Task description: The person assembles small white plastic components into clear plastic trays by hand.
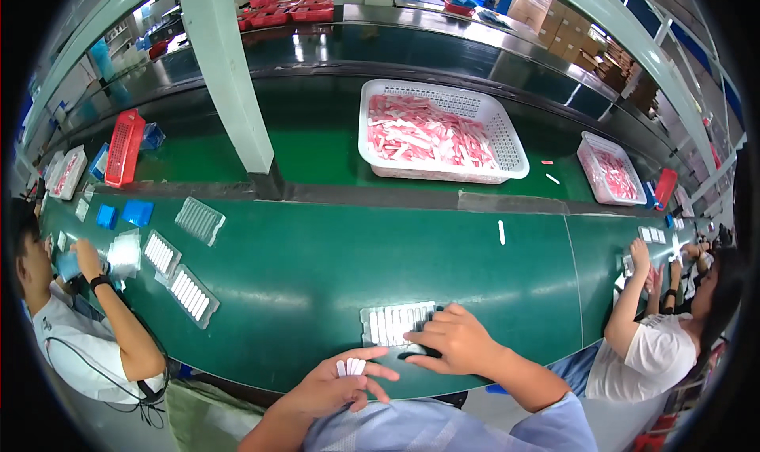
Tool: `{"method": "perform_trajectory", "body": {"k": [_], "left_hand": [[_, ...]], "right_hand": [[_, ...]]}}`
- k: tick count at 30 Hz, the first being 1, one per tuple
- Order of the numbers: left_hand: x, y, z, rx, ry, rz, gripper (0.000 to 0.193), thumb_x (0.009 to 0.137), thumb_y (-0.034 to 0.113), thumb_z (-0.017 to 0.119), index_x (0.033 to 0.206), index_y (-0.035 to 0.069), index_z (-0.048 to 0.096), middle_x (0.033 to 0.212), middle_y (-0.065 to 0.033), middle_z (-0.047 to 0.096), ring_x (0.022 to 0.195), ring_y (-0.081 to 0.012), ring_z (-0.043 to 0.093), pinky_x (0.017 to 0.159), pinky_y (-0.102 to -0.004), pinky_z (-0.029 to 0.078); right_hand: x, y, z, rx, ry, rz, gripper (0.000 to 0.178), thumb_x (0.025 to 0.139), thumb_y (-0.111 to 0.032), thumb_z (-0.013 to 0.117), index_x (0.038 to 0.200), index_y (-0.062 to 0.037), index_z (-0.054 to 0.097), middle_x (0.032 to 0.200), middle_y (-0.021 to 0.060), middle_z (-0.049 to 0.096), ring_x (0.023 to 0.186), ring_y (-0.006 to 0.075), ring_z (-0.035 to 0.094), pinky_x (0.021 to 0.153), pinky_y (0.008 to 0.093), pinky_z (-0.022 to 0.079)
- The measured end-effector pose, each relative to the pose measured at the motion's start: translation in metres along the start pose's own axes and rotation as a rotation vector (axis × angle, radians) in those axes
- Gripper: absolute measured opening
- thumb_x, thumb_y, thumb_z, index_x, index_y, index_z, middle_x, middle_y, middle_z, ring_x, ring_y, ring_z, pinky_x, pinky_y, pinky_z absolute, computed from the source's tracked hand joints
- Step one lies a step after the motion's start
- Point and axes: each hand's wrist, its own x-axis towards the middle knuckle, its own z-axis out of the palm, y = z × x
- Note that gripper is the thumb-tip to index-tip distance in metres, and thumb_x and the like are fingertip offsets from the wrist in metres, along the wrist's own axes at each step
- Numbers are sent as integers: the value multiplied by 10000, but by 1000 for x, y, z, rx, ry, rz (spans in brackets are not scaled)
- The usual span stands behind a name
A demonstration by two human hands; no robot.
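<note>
My left hand (pixel 336 385) holds several small white strips (pixel 351 367) fanned between thumb and fingers, near the table's front edge. Just beyond it lies a clear plastic tray (pixel 376 325) with narrow slots, white strips sitting side by side in them. My right hand (pixel 459 339) is bent over the tray's right end, its fingers curled and its fingertips against the slots. Black material shows at its fingertips; I cannot tell what it is. Whatever those fingers pinch, if anything, is hidden.
A white basket (pixel 443 173) of pink and white strips stands beyond the dark ledge. One loose white strip (pixel 501 232) lies on the green table. Filled trays (pixel 192 295) and blue boxes (pixel 138 212) are at left. Co-workers sit at left (pixel 87 333) and right (pixel 657 341).
</note>
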Motion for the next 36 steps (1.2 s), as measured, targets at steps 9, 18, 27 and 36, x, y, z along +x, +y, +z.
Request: {"method": "perform_trajectory", "body": {"k": [9,18,27,36], "left_hand": [[10,-2,23,662,4,145,739,1012,52,473,1584,-18,10,996,-136,650,746,-250,668,584,-343,492],[19,0,32,1441,394,197,824,893,99,592,1515,-141,108,954,-123,655,761,-376,669,647,-474,533],[17,-6,29,1321,382,401,519,966,127,545,1396,-111,378,984,-152,650,760,-372,658,766,-432,541],[13,4,13,661,71,143,352,1090,201,451,1171,-83,642,1031,-144,746,724,-101,640,686,-262,524]], "right_hand": [[29,-49,-9,617,27,255,215,841,-246,804,973,-112,700,692,0,566,599,189,542,648,348,467],[34,-50,10,775,7,341,172,874,-206,790,960,-81,707,770,41,605,622,157,548,559,303,469],[32,-44,13,794,55,383,84,881,-46,728,960,-39,755,747,42,697,597,108,584,552,261,473],[29,-30,4,1020,-84,405,166,916,4,670,1058,-16,753,796,6,715,652,56,578,588,239,463]]}}
